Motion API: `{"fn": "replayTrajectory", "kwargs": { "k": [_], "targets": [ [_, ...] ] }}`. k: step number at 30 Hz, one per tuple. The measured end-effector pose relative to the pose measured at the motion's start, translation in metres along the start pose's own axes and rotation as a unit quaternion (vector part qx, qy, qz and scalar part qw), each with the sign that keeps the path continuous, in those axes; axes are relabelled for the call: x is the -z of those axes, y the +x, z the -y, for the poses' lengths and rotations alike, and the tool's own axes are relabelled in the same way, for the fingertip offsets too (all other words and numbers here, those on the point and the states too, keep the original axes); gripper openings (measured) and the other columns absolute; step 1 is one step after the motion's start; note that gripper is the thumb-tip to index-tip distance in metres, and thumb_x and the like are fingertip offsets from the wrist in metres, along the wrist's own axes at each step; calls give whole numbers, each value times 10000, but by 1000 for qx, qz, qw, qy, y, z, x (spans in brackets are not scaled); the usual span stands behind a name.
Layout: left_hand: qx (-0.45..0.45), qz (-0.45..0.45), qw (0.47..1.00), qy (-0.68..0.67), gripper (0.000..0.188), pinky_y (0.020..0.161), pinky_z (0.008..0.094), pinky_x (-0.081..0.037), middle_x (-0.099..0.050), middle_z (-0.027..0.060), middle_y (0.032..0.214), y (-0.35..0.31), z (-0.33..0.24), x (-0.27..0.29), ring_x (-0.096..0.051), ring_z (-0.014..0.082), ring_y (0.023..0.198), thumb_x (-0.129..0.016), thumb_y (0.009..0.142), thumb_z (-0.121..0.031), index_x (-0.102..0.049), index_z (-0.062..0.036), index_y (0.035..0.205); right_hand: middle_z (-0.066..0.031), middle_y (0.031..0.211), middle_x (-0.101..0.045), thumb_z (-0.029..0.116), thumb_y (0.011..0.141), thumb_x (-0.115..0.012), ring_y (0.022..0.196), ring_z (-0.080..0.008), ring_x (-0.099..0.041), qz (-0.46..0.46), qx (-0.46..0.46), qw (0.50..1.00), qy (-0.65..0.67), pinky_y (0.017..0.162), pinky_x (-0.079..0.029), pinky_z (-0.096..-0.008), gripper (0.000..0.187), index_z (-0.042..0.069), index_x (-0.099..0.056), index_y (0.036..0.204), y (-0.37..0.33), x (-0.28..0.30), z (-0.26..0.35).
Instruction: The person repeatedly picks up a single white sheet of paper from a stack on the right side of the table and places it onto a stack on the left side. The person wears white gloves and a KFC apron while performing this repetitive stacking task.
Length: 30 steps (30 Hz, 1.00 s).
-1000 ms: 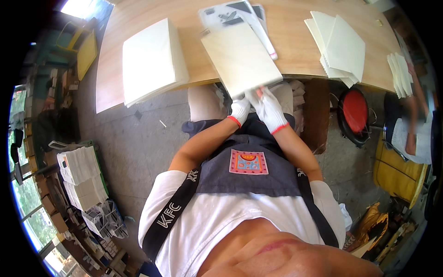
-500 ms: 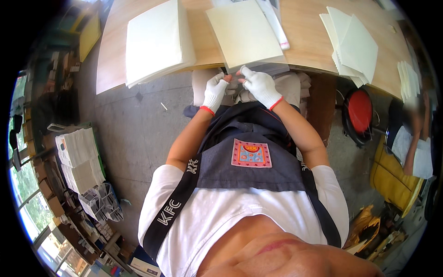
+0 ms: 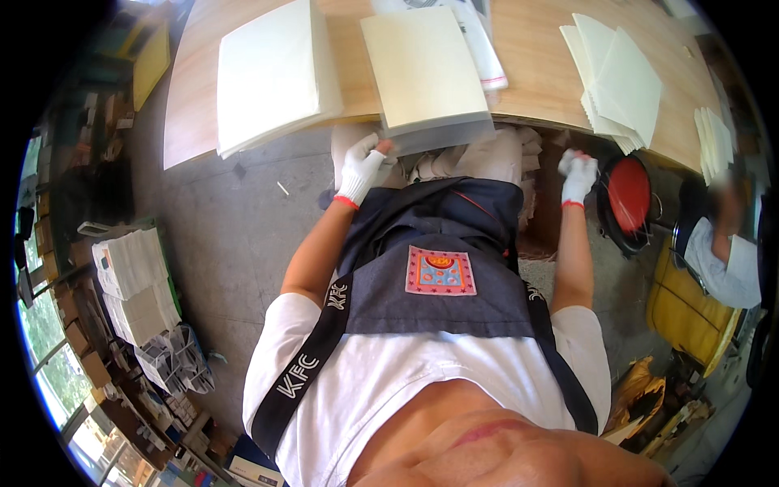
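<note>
A cream paper sheet (image 3: 423, 69) lies at the table's near edge, with a clear plastic sleeve (image 3: 442, 135) beneath it or around it; which one I cannot tell. The sleeve sticks out past the edge toward me. At its near left corner, my left hand (image 3: 362, 169), in a white knit glove with a bare thumb tip, is closed in a pinch. Out to the right, apart from the sheet, is my right hand (image 3: 578, 177). It wears the same kind of glove, its fingers curled and slightly blurred; anything inside them is hidden.
A tall stack of white sheets (image 3: 268, 77) stands on the table (image 3: 191, 105) at left. Fanned cream folders (image 3: 625, 85) lie at right. A white printed bag (image 3: 480, 49) sits behind the sheet. A red-seated stool (image 3: 630, 195) and another person's arm (image 3: 725, 231) are to the right.
My right hand has left the sheet's near edge and moved right. My left hand has shifted slightly left and nearer me. More of the clear sleeve now shows past the table edge.
</note>
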State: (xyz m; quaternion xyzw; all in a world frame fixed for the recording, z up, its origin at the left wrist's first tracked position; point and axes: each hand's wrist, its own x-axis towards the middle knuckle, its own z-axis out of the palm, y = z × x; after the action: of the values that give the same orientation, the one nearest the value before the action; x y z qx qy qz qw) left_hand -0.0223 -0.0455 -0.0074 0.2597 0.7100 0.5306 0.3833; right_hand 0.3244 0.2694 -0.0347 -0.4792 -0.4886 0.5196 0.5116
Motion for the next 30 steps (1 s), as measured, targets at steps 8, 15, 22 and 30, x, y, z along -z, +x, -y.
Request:
{"fn": "replayTrajectory", "kwargs": {
  "k": [8, 15, 22, 30],
  "targets": [
    [-437, -135, 747, 483, 305, 716, 364, -461, -579, 19, 1082, 3, -65, -12, -560, 225, 921, -713, 619, -106, -653, -157, 913, -121, 889, -621, 266, 768, -626, 838, -299, -604, 297, 346, 724, -518, 731, -473, -418, 300, 140, -565, 1033, -61, -96, 80],
    [-370, -166, 841, 358, 115, 628, 347, -451, -568, 59, 779, 17, -39, -4, -553, 248, 734, -687, 699, -67, -579, -93, 728, -82, 780, -582, 224, 766, -656, 678, -258, -587, 351, 358, 801, -328, 603, -454, -390, 152, 101, -582, 817, -65, -159, 57],
    [-21, -241, 937, -253, 158, 538, 217, -381, -515, -6, 696, 7, -41, -39, -430, 50, 588, -616, 872, -175, -506, -70, 828, -120, 630, -579, 325, 840, -578, 596, -312, -569, 134, 161, 904, -372, 569, -432, -397, 273, 63, -550, 766, -93, -173, 43],
    [-145, -129, 980, -50, 238, 591, 222, -444, -547, 2, 779, -12, -92, -1, -501, 66, 687, -559, 903, -166, -565, 19, 1052, -66, 699, -620, 163, 905, -437, 449, -111, -521, 363, -229, 902, -33, 411, -426, -239, 386, -12, -452, 1249, -99, -170, 33]
  ]
}}
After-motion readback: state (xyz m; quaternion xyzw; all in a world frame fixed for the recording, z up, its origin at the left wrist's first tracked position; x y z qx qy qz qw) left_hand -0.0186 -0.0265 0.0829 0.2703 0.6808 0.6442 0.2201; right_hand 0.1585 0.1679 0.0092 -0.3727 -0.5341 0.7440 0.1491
